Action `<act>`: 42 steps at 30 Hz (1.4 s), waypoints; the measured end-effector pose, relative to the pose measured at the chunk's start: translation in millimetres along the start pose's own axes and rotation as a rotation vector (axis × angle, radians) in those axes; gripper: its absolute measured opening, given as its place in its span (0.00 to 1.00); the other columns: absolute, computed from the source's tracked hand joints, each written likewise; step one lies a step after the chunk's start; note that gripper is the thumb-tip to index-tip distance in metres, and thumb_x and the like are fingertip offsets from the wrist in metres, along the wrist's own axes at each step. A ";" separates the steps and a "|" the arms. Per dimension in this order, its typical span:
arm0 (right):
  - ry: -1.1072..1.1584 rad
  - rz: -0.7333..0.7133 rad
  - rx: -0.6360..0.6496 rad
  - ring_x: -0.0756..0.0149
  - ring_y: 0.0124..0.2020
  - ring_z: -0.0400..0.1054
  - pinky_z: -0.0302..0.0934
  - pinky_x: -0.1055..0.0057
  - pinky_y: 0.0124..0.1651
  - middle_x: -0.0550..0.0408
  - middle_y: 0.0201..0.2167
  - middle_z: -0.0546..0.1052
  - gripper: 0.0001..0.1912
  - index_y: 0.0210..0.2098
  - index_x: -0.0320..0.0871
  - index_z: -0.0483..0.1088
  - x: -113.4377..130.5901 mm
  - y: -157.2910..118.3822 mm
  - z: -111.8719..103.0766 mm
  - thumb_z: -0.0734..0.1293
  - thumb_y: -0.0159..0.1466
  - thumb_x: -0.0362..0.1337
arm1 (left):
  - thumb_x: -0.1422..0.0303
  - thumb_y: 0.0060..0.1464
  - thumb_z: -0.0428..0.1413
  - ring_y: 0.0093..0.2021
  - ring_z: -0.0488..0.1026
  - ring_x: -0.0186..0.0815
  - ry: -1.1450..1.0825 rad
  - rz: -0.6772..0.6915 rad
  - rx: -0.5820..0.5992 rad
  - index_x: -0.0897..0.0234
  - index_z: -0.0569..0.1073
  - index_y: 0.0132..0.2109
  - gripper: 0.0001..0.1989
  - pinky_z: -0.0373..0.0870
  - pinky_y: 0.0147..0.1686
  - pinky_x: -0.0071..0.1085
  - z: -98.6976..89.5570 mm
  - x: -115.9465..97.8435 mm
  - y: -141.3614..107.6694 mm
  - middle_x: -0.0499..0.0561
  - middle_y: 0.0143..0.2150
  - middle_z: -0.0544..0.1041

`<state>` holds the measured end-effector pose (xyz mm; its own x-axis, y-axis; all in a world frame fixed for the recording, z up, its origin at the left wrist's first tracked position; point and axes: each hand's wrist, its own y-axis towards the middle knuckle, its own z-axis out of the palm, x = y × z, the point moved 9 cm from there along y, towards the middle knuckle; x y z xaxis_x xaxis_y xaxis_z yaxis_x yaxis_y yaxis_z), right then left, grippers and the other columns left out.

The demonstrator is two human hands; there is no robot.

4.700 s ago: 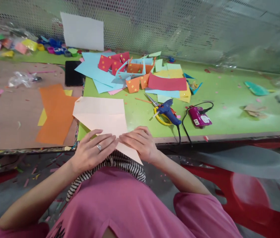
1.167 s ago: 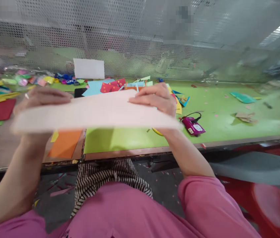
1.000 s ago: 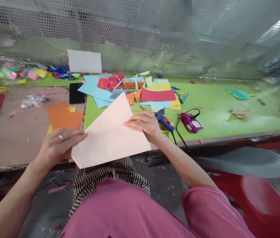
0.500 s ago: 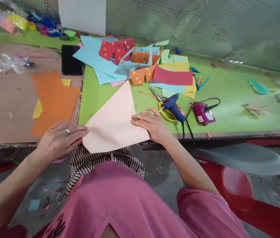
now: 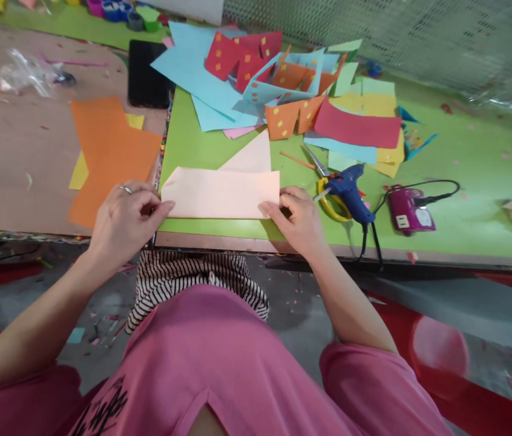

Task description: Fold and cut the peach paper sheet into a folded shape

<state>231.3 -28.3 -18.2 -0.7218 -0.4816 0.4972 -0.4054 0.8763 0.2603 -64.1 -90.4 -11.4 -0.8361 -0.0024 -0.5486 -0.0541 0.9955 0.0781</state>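
Observation:
A pale pink sheet of paper (image 5: 222,194) lies at the front of the green table, its near part folded over into a wide strip. Behind the strip, a pointed part of the same sheet sticks out. My left hand (image 5: 126,212), with a ring on one finger, pinches the strip's left end between thumb and fingers. At the right end, my right hand (image 5: 299,218) grips the strip the same way, thumb on top. Just right of that hand lie yellow-handled scissors (image 5: 335,203) and a blue glue gun (image 5: 350,191).
Cut coloured pieces, among them a red paper strip (image 5: 358,124) and blue paper (image 5: 201,72), are heaped at the back. A black phone (image 5: 148,75) and orange paper (image 5: 111,157) lie to the left. A magenta power socket (image 5: 410,211) with a cable sits right.
The near part of the pink paper has been folded up and away from me into a strip. Both hands have gone from lying flat on the sheet to pinching its ends.

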 end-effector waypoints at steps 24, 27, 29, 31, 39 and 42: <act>-0.209 0.087 0.003 0.56 0.40 0.64 0.59 0.56 0.50 0.51 0.37 0.72 0.21 0.28 0.49 0.57 -0.3 2.3 9.8 0.64 0.72 0.51 | 0.57 0.65 0.50 0.48 0.74 0.48 0.244 -0.040 -0.005 0.60 0.67 0.31 0.16 0.71 0.56 0.48 3.0 -4.2 6.9 0.58 0.43 0.75; -0.228 0.121 0.024 0.56 0.42 0.64 0.59 0.55 0.51 0.51 0.37 0.71 0.20 0.28 0.48 0.58 -1.0 1.9 11.7 0.63 0.72 0.51 | 0.57 0.66 0.50 0.50 0.75 0.51 0.305 -0.015 -0.016 0.61 0.69 0.32 0.17 0.73 0.56 0.52 3.9 -4.5 5.4 0.59 0.44 0.77; -0.238 0.131 0.037 0.56 0.42 0.64 0.59 0.55 0.52 0.51 0.36 0.71 0.20 0.28 0.48 0.59 -0.2 2.1 13.0 0.63 0.73 0.51 | 0.56 0.67 0.51 0.52 0.75 0.55 0.353 -0.009 -0.029 0.62 0.72 0.35 0.17 0.74 0.55 0.55 2.8 -4.1 3.9 0.61 0.45 0.77; -0.246 0.130 0.045 0.56 0.42 0.65 0.59 0.55 0.53 0.51 0.36 0.71 0.21 0.28 0.48 0.59 1.5 2.4 13.9 0.63 0.73 0.51 | 0.57 0.69 0.50 0.58 0.73 0.60 0.389 0.057 -0.037 0.67 0.76 0.48 0.17 0.73 0.57 0.58 1.7 -10.0 3.2 0.66 0.53 0.77; -0.274 0.164 0.053 0.52 0.45 0.66 0.59 0.55 0.51 0.49 0.39 0.73 0.23 0.29 0.47 0.61 1.6 1.2 13.1 0.61 0.74 0.55 | 0.80 0.68 0.47 0.71 0.64 0.56 0.508 0.768 0.307 0.43 0.62 0.74 0.34 0.68 0.65 0.59 39.8 -59.0 -4.0 0.55 0.77 0.61; -0.278 0.167 0.048 0.52 0.45 0.66 0.59 0.54 0.52 0.48 0.39 0.73 0.25 0.29 0.47 0.61 1.8 1.0 12.2 0.59 0.74 0.58 | 0.82 0.64 0.47 0.67 0.70 0.55 0.481 0.768 0.322 0.40 0.67 0.71 0.36 0.70 0.62 0.59 46.5 -53.0 2.8 0.53 0.74 0.67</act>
<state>222.7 -28.4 -27.1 -0.9032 -0.3226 0.2830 -0.2900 0.9449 0.1516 5.4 -83.1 -20.8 -0.7194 0.6936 -0.0369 0.6940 0.7200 0.0020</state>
